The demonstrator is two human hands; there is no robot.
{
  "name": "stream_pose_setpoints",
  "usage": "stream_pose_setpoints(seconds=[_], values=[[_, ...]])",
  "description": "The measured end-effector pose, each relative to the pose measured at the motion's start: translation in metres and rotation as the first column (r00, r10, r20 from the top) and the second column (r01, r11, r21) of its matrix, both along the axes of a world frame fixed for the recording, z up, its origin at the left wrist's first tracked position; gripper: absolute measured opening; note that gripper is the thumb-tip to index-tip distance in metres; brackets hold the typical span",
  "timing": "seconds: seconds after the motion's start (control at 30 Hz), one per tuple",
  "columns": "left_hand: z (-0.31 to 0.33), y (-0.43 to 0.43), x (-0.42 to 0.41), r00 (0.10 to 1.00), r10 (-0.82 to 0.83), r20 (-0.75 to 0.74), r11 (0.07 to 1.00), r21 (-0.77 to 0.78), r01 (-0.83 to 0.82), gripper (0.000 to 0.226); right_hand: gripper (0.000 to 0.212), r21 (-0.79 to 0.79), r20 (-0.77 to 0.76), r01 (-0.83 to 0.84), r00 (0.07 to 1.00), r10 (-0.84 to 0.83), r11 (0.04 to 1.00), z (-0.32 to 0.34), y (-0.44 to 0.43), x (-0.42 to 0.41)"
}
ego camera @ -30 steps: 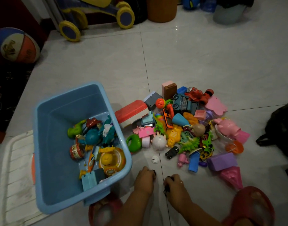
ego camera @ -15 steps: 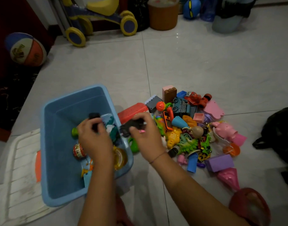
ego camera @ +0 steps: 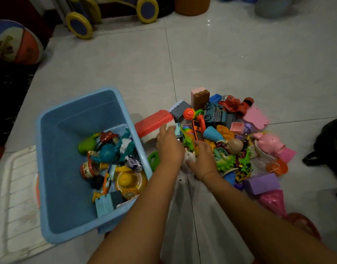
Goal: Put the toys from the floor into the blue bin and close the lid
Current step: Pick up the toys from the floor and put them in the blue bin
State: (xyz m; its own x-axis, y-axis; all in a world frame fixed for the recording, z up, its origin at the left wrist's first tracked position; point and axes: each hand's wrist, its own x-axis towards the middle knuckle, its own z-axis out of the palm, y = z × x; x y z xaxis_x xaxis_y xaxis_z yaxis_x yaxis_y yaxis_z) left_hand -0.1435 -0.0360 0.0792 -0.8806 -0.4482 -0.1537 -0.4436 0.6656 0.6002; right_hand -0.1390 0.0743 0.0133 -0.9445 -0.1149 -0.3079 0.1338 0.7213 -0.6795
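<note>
The blue bin (ego camera: 55, 168) stands open on the floor at the left, with several toys lying in its right half. Its white lid (ego camera: 15, 189) lies flat beneath and to the left of it. The toy pile (ego camera: 226, 136) is spread on the tiles just right of the bin. My left hand (ego camera: 169, 147) rests on the pile's near left edge beside a red-topped box (ego camera: 152, 121), fingers spread. My right hand (ego camera: 203, 159) is next to it, thumb and fingers curled round a white round toy (ego camera: 189, 157).
A basketball (ego camera: 17, 42) lies at the far left on a dark rug. A ride-on toy with yellow wheels (ego camera: 110, 14) and an orange tub (ego camera: 192, 4) stand at the back. A dark bag (ego camera: 331, 147) sits at the right edge. A red sandal (ego camera: 305, 223) is near my right arm.
Both hands were over the bin holding small dark toys; they have let those go and swung right to the pile. A black toy car now lies in the bin.
</note>
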Motion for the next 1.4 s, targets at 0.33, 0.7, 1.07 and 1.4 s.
stream_pose_setpoints(seconds=[0.33, 0.7, 1.07, 1.4], values=[[-0.089, -0.008, -0.024, 0.884, -0.132, 0.449, 0.953, -0.188, 0.237, 0.056, 0.051, -0.012, 0.046, 0.100, 0.994, -0.099, 0.995, -0.054, -0.012, -0.010], [-0.001, -0.026, -0.038, 0.968, -0.193, 0.160, 0.966, -0.144, 0.216, 0.020, 0.051, -0.230, 0.128, 0.389, 0.921, -0.368, 0.892, -0.025, -0.020, -0.003], [0.062, -0.165, 0.075, 0.712, 0.690, -0.132, 0.721, 0.035, -0.692, 0.028, 0.060, -0.647, -0.188, -0.232, 0.972, 0.143, 0.727, 0.145, -0.123, 0.071], [0.018, -0.169, 0.102, 0.724, 0.681, 0.113, 0.724, 0.044, -0.688, 0.022, 0.067, -0.235, -0.226, -0.513, 0.855, 0.467, 0.826, 0.105, -0.144, 0.082]])
